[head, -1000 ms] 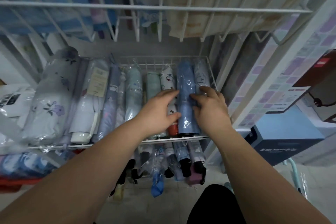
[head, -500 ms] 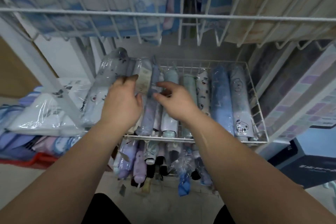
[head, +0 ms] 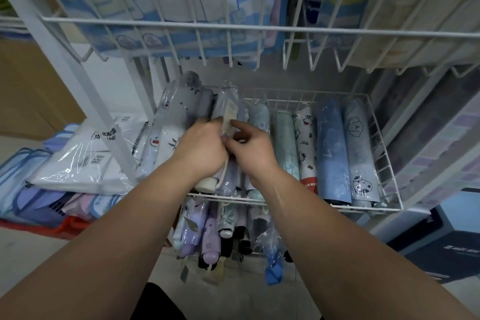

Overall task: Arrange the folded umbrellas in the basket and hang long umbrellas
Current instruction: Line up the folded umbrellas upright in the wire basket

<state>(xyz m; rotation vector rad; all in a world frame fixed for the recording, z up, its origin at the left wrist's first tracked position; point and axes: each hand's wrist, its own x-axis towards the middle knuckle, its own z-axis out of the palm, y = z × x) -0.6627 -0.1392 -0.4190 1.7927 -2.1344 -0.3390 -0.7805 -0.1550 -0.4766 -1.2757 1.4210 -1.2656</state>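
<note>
A white wire basket (head: pixel 387 163) holds a row of folded umbrellas in clear sleeves. At its right lie a blue umbrella (head: pixel 332 148) and a grey-blue one with dog drawings (head: pixel 359 148). Left of them are a white cartoon-cat umbrella (head: pixel 305 143) and a mint one (head: pixel 284 143). My left hand (head: pixel 201 147) grips a pale grey umbrella with a paper tag (head: pixel 227 104) near the basket's left side. My right hand (head: pixel 250 145) pinches at the same umbrella beside the tag. A large floral grey umbrella (head: pixel 179 106) lies at the far left.
Above hangs a white wire rack (head: pixel 233 26) with folded textiles. A lower shelf holds more folded umbrellas (head: pixel 210 236). Plastic-wrapped packs (head: pixel 78 161) are stacked on the left over a red tray. A dark blue box (head: pixel 446 241) stands at the right.
Both hands moved from the blue umbrella at the basket's right to its left side. They now come together on the tagged pale grey umbrella.
</note>
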